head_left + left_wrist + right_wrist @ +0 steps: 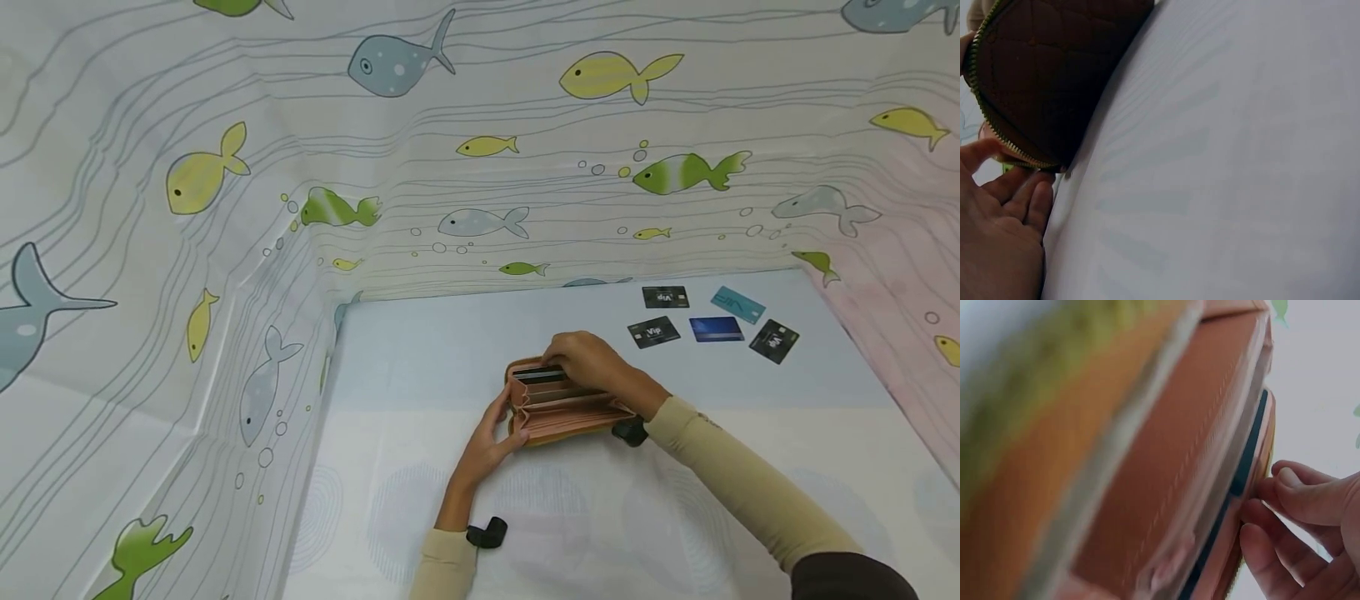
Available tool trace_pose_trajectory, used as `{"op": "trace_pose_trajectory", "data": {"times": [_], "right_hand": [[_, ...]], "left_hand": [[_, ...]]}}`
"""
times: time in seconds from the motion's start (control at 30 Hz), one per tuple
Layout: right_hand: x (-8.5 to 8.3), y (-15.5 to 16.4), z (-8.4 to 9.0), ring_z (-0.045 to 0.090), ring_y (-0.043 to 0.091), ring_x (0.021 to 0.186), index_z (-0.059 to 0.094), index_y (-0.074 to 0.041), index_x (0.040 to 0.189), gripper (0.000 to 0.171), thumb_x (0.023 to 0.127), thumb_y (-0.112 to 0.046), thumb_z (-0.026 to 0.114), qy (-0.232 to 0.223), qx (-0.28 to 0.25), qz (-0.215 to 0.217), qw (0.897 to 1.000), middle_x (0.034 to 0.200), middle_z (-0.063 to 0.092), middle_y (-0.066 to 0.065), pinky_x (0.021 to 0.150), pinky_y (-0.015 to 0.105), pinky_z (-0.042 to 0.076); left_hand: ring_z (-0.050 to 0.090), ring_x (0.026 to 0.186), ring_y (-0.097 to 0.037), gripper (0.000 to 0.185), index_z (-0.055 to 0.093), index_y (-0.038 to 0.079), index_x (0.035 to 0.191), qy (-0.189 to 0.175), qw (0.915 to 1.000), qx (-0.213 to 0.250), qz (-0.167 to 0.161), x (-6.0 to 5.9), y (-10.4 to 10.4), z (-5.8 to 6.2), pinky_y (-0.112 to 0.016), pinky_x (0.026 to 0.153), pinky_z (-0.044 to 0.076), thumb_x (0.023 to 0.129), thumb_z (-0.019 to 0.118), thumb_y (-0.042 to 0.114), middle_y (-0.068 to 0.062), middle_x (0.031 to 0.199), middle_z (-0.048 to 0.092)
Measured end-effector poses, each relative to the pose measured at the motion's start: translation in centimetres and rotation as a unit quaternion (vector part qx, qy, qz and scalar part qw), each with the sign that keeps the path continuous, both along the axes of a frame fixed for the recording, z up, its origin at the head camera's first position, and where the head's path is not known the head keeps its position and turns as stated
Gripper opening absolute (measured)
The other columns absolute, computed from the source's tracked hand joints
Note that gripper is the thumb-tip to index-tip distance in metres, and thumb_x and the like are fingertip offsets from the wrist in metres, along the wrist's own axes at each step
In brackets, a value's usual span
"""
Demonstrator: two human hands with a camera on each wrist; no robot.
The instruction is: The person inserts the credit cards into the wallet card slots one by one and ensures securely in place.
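An unzipped wallet point(558, 435) with pink lining stands open on the table, its pleated compartments facing up. Dark cards point(534, 377) show in the slots along its far side; the right wrist view shows a dark teal card edge point(1249, 453) there. My left hand point(483, 454) holds the wallet's left end, thumb near the front corner and fingers lower down. Quilted brown outside and a gold zip point(991, 119) show in the left wrist view. My right hand point(588, 362) reaches over the wallet, thumb and fingers pinching its far wall beside the card slots.
Several cards lie on the table at the back right: two black VIP cards point(665, 297) point(654, 332), a teal card point(738, 304), a blue card point(716, 329) and another black card point(774, 342). Behind the table point(420, 358) hangs a fish-patterned sheet point(420, 183).
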State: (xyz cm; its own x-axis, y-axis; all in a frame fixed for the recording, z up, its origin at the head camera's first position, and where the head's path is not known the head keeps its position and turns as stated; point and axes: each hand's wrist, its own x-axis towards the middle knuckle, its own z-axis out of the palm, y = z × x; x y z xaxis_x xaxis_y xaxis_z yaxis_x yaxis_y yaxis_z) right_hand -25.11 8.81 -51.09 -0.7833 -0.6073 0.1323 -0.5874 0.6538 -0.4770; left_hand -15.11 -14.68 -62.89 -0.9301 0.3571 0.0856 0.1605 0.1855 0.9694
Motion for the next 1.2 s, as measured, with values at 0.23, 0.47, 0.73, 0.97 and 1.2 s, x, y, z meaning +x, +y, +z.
{"op": "trace_pose_trajectory", "data": {"times": [0.23, 0.47, 0.73, 0.97, 1.2], "right_hand": [[-0.1, 2.2, 0.0, 0.071, 0.02, 0.092, 0.078, -0.008, 0.101, 0.014, 0.093, -0.003, 0.068, 0.002, -0.016, -0.013, 1.0, 0.097, 0.075, 0.003, 0.08, 0.036, 0.059], [0.1, 5.3, 0.4, 0.071, 0.025, 0.095, 0.077, -0.006, 0.105, 0.017, 0.093, 0.0, 0.066, 0.003, -0.037, -0.048, 0.998, 0.102, 0.074, 0.008, 0.08, 0.041, 0.06], [0.3, 9.1, 0.5, 0.07, 0.028, 0.092, 0.075, -0.003, 0.105, 0.017, 0.093, 0.003, 0.065, 0.014, -0.032, -0.089, 0.995, 0.1, 0.073, 0.012, 0.074, 0.041, 0.058], [0.0, 13.1, -0.4, 0.069, 0.031, 0.096, 0.072, 0.0, 0.111, 0.018, 0.097, -0.001, 0.061, -0.032, 0.001, -0.154, 0.988, 0.106, 0.072, 0.016, 0.077, 0.046, 0.058], [0.4, 17.4, -0.8, 0.065, 0.035, 0.095, 0.071, 0.002, 0.112, 0.019, 0.098, -0.008, 0.062, -0.051, 0.01, -0.217, 0.975, 0.105, 0.071, 0.02, 0.077, 0.051, 0.056]], "left_hand": [[0.028, 0.151, -0.03, 0.081, 0.017, 0.023, 0.161, -0.001, 1.0, 0.004, 0.004, 0.0, 0.1, 0.0, -0.056, 0.119, 0.029, 0.097, 0.065, 0.018, -0.005, 0.167, 0.02], [0.031, 0.149, -0.033, 0.081, 0.017, 0.019, 0.161, 0.01, 0.9999, -0.002, 0.006, -0.2, 0.1, -0.3, -0.056, 0.118, 0.032, 0.097, 0.065, 0.017, -0.009, 0.166, 0.022], [0.03, 0.15, -0.028, 0.079, 0.017, 0.026, 0.161, -0.004, 0.9999, -0.01, 0.009, 0.1, 0.2, -0.1, -0.052, 0.12, 0.031, 0.098, 0.064, 0.027, -0.003, 0.166, 0.022], [0.028, 0.151, -0.027, 0.079, 0.018, 0.028, 0.161, -0.011, 0.9999, -0.006, 0.011, 0.1, 0.3, -0.1, -0.052, 0.121, 0.029, 0.097, 0.065, 0.024, -0.002, 0.166, 0.022], [0.026, 0.152, -0.027, 0.078, 0.017, 0.026, 0.161, -0.02, 0.9997, -0.009, 0.011, 0.0, 0.2, -0.2, -0.054, 0.122, 0.026, 0.098, 0.063, 0.017, -0.003, 0.166, 0.021]]}}
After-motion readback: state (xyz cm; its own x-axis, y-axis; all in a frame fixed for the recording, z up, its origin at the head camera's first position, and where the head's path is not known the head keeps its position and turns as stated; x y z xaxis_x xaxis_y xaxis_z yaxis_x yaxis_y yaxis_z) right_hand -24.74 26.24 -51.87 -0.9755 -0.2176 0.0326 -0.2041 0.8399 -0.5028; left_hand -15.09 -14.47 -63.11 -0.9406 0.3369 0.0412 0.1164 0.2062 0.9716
